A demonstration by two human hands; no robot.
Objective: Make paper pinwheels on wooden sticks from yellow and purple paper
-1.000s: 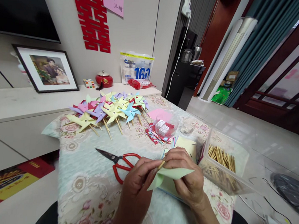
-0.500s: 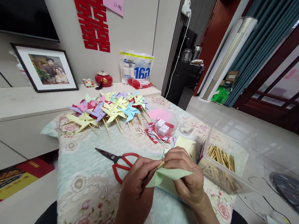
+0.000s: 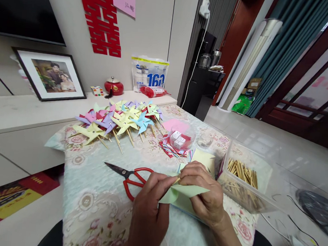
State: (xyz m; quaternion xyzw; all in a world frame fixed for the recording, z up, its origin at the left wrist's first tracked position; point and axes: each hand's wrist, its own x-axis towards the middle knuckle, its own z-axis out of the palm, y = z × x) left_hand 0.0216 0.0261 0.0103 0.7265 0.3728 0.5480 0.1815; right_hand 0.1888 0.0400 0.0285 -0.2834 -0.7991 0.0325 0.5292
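A light green paper pinwheel, its blades folded and curled, is between my two hands above the table. My left hand is closed, thumb and fingers pinching a thin wooden stick at the edge of the paper; most of the stick is hidden. My right hand is closed around the green paper from the other side, fingertips close to the stick. Scissors with red handles lie beside my left hand, blades pointing left. Under and behind my right hand lie cut pale yellow paper sheets.
Finished pinwheels on sticks lie in a pile at the back left. A clear bin of wooden sticks stands on the right. A round plastic tub sits on paper strips, with a small clear dish beside it.
Both hands keep their hold at nearly the same place. The green paper and the left fingers have shifted only slightly.
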